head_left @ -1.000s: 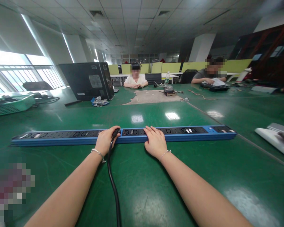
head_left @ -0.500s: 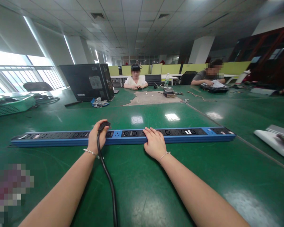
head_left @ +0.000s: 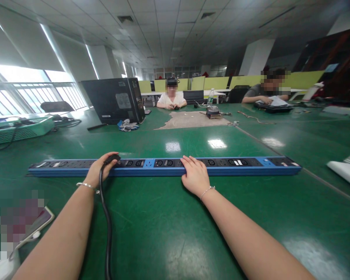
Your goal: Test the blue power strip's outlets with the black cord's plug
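A long blue power strip (head_left: 163,171) with a black top and several sockets lies crosswise on the green table. My left hand (head_left: 97,171) is closed around a black plug (head_left: 112,158), held over the strip's left part; whether the plug touches a socket is hidden. From it a black cable (head_left: 106,217) hangs down toward me. My right hand (head_left: 196,175) lies on the strip right of its middle, fingers stretched across the top and thumb by the near side.
A black computer case (head_left: 113,101) stands behind the strip, with gloves (head_left: 127,125) beside it. At left is a green basket (head_left: 23,130) with cables. A phone-like object (head_left: 43,219) lies near my left arm. Two people sit across the table (head_left: 151,217). A white device (head_left: 347,173) is at right.
My left hand has moved left along the power strip with the plug. My right hand stays on the strip. The whole view has shifted slightly.
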Demonstrator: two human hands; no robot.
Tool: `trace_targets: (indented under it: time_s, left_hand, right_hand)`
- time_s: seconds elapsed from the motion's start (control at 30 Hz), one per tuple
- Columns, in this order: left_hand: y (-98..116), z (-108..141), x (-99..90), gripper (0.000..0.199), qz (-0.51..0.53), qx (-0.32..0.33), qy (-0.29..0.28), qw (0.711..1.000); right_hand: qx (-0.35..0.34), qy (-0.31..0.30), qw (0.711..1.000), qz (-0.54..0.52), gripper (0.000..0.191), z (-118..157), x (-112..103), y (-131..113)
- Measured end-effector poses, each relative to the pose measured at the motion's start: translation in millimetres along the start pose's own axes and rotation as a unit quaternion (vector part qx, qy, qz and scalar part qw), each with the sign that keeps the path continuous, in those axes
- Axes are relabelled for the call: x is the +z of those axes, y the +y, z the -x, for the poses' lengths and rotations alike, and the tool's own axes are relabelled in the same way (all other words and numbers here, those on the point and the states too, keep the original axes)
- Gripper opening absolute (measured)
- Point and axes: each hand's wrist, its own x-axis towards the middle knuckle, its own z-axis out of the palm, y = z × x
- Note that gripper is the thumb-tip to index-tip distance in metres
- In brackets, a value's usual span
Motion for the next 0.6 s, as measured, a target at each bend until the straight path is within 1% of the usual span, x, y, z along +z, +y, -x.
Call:
trace_targets:
  time_s: [0.2, 0.27, 0.4, 0.6]
  left_hand:
    - [-3, 0, 2.5, 0.047, -0.039, 0.042, -0.041, 0.998]
    - [-4, 2, 3.5, 0.048, -0.046, 0.049, -0.045, 0.997]
    - [-3, 8, 4.2, 0.049, -0.055, 0.059, -0.047, 0.996]
    - [-3, 10, 3.3, 0.051, -0.09, 0.057, -0.068, 0.992]
  right_hand:
    - [0.001, 0.0, 1.0, 0.002, 0.054, 0, 0, 0]
    - [0.002, 0.0, 1.0, 0.004, 0.054, 1, 0, 0]
    - [0.001, 0.0, 1.0, 0.004, 0.055, 1, 0, 0]
    - [-0.001, 0.008, 1.0, 0.009, 0.054, 1, 1, 0]
